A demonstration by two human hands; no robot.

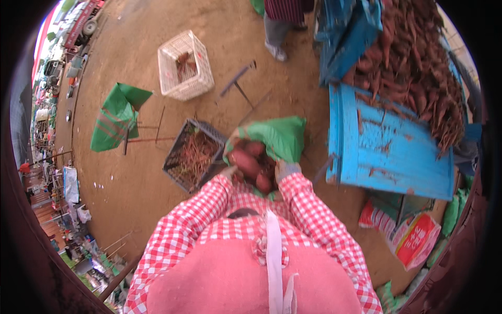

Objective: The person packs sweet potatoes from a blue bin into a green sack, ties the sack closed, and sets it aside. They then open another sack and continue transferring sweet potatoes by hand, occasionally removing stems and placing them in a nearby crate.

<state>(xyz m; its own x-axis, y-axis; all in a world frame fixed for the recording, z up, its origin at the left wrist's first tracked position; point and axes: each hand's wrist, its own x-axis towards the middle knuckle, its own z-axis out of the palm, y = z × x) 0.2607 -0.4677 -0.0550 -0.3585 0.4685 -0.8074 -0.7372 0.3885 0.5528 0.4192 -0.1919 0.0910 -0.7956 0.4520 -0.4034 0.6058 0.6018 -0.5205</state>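
In front of my body a green woven sack (285,137) gapes open, with several large reddish sweet potatoes (244,163) in its mouth. My left hand (230,173) is closed at the left side of the sack's rim, close against the sweet potatoes. On the opposite side my right hand (286,169) grips the rim, its fingers curled and partly hidden. Left of the sack stands a dark crate (180,168) holding thin roots and small pieces.
A white crate (184,93) with a few sweet potatoes stands farther off. Another green sack (116,118) hangs at the left; a metal stand (236,82) is ahead. At the right, a blue truck bed (392,144) carries a sweet potato heap (413,68). A person (277,26) stands beyond.
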